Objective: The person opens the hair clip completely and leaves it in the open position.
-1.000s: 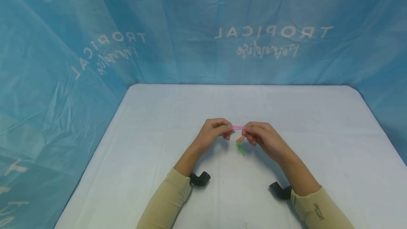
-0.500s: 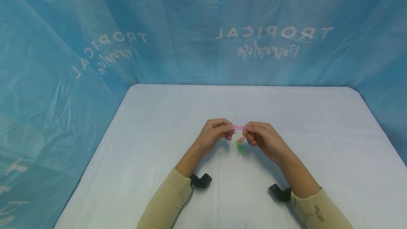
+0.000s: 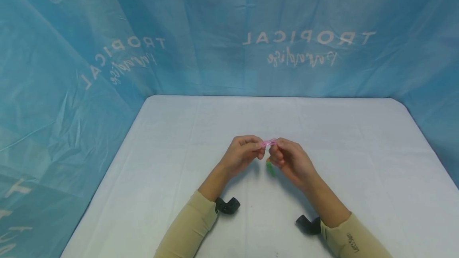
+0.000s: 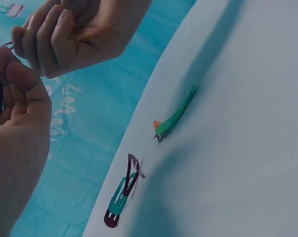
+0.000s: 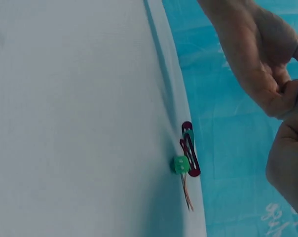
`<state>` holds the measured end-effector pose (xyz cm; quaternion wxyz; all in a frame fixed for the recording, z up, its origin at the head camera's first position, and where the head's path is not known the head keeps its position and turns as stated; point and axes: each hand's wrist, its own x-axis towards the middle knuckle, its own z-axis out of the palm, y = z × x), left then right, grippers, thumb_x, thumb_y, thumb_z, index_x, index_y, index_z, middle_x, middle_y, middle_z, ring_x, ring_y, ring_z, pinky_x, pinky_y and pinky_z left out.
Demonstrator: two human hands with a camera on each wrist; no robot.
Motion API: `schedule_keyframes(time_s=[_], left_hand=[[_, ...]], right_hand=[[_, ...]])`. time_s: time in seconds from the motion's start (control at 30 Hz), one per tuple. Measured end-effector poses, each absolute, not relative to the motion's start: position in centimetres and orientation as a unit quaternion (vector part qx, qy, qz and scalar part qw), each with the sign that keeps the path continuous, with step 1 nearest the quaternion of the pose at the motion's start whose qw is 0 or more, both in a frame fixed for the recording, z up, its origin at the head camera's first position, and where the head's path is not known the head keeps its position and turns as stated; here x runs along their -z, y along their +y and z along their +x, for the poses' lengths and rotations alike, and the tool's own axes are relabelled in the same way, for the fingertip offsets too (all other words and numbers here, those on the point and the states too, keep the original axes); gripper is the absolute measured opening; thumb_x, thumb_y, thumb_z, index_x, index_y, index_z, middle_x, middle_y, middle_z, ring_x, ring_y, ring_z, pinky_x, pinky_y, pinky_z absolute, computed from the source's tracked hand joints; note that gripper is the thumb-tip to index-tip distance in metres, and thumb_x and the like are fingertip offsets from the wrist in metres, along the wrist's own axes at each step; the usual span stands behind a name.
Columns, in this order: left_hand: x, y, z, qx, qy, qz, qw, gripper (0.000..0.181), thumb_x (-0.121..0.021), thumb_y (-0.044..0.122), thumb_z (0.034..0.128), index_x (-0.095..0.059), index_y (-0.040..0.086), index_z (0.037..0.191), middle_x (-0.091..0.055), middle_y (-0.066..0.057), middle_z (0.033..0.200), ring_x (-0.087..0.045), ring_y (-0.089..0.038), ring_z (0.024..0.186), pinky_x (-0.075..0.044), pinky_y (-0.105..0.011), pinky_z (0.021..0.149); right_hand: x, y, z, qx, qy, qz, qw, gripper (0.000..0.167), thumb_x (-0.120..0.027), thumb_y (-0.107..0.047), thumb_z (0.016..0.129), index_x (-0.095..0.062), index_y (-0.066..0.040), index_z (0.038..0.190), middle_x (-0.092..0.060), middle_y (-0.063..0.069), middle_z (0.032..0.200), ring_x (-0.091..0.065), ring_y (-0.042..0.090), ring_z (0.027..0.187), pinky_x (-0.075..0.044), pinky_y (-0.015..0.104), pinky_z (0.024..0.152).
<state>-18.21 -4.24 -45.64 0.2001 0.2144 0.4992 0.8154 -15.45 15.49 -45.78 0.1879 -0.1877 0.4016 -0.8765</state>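
Note:
In the head view, a slim pink hair clip (image 3: 269, 142) is stretched between both hands above the table. My left hand (image 3: 244, 148) pinches its left end between thumb and fingers. The right hand (image 3: 292, 162) pinches the other end. Below the fingers lies a green clip (image 3: 270, 167), with an orange clip (image 4: 157, 125) against it in the left wrist view. Dark red snap hair clips (image 4: 110, 218) and a teal one (image 4: 120, 200) overlap on the cloth there. Fingers cover most of the pink clip in both wrist views.
A white cloth covers the table (image 3: 201, 118). Blue printed sheets (image 3: 215, 43) hang behind it and at the sides. Black curved pieces, one (image 3: 228, 206) at the left wrist and another (image 3: 308, 225) at the right, stick out from the sleeves.
My right hand has shifted slightly left and turned, lifting its end of the pink clip. It now hides most of the orange clip in the head view. The left hand has barely moved.

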Motion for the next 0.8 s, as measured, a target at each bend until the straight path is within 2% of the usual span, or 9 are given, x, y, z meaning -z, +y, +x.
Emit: schedule_keyframes(time_s=[0.1, 0.2, 0.27, 0.33, 0.63, 0.8], left_hand=[[45.5, -4.3, -18.2, -0.815, 0.500, 0.214, 0.199, 0.024, -0.053, 0.001, 0.0938, -0.073, 0.011, 0.087, -0.066, 0.003, 0.078, -0.059, -0.010, 0.069, -0.051, -0.023, 0.072], [45.5, -4.3, -18.3, -0.811, 0.509, 0.210, 0.197, 0.022, -0.054, 0.001, 0.0936, -0.073, 0.011, 0.087, -0.066, 0.003, 0.078, -0.059, -0.010, 0.069, -0.052, -0.024, 0.072], [45.6, -4.4, -18.4, -0.809, 0.514, 0.209, 0.195, 0.021, -0.055, 0.002, 0.0936, -0.073, 0.011, 0.086, -0.065, 0.002, 0.078, -0.060, -0.010, 0.069, -0.052, -0.024, 0.072], [45.7, -4.4, -18.4, -0.805, 0.522, 0.207, 0.192, 0.020, -0.056, 0.003, 0.0935, -0.072, 0.011, 0.086, -0.065, 0.002, 0.077, -0.060, -0.010, 0.068, -0.052, -0.024, 0.072], [45.9, -4.8, -18.8, -0.768, 0.584, 0.199, 0.170, 0.012, -0.060, 0.011, 0.0928, -0.071, 0.011, 0.087, -0.065, 0.003, 0.077, -0.059, -0.012, 0.068, -0.052, -0.026, 0.071], [45.8, -4.9, -18.8, -0.752, 0.606, 0.198, 0.169, 0.015, -0.060, 0.010, 0.0945, -0.069, -0.001, 0.091, -0.065, 0.002, 0.077, -0.059, -0.013, 0.069, -0.051, -0.028, 0.071]], right_hand=[[45.7, 15.5, -15.4, 0.879, 0.406, -0.167, 0.184, 0.042, -0.028, -0.006, 0.109, -0.064, -0.006, 0.088, -0.049, 0.002, 0.070, -0.033, 0.016, 0.060, -0.024, 0.030, 0.061], [45.5, 15.9, -15.5, 0.859, 0.452, -0.164, 0.178, 0.038, -0.031, -0.008, 0.109, -0.063, -0.007, 0.088, -0.049, 0.001, 0.069, -0.036, 0.016, 0.060, -0.040, 0.025, 0.065], [45.5, 16.1, -15.7, 0.840, 0.486, -0.166, 0.174, 0.036, -0.033, -0.010, 0.109, -0.062, -0.008, 0.087, -0.048, 0.000, 0.069, -0.037, 0.016, 0.061, -0.049, 0.027, 0.073], [45.5, 16.3, -15.8, 0.820, 0.521, -0.167, 0.167, 0.034, -0.035, -0.012, 0.109, -0.060, -0.008, 0.087, -0.047, 0.000, 0.069, -0.039, 0.016, 0.061, -0.054, 0.032, 0.080], [45.3, 16.5, -16.0, 0.770, 0.605, -0.147, 0.142, 0.030, -0.043, -0.018, 0.108, -0.061, -0.004, 0.089, -0.050, 0.001, 0.071, -0.045, 0.016, 0.062, -0.057, 0.039, 0.082], [45.6, 16.6, -16.0, 0.746, 0.639, -0.141, 0.124, 0.030, -0.045, -0.020, 0.108, -0.063, -0.004, 0.090, -0.050, 0.002, 0.072, -0.046, 0.015, 0.063, -0.057, 0.038, 0.079]])
